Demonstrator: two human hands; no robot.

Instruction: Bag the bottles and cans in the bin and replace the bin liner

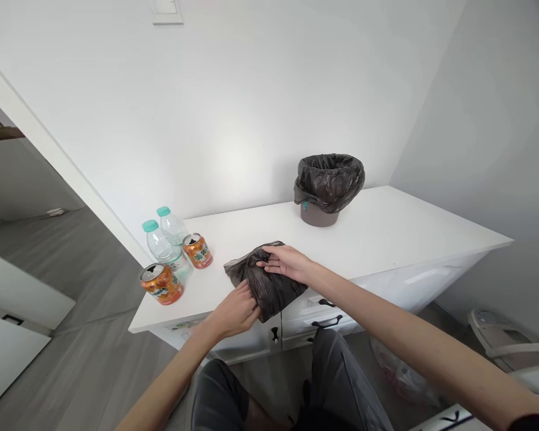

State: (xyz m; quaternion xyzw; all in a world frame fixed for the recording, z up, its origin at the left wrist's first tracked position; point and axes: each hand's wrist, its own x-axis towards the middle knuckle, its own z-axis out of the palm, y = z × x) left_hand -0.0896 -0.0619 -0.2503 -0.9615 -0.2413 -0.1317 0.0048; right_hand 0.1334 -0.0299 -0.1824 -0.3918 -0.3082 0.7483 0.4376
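Note:
A crumpled black plastic bag point(273, 287) is held above the front edge of the white cabinet top. My left hand point(238, 308) is closed on its lower left side, fingers curled. Across the bag's upper part lies my right hand point(287, 263), its fingers bent against the plastic and closed on it. Farther back, a brown bin point(318, 214) is lined with another black bag point(335, 182) folded over its rim. Two orange cans, one nearer point(162, 284) and one farther point(198, 251), stand at the left beside two clear bottles with teal caps point(159, 242) point(172, 226).
The white cabinet top point(404, 230) meets the wall behind and has drawers with black handles point(327, 322) below. A white chair-like object point(503, 338) stands at the lower right, near a clear plastic bag point(404, 377) on the floor. A doorway opens at the left.

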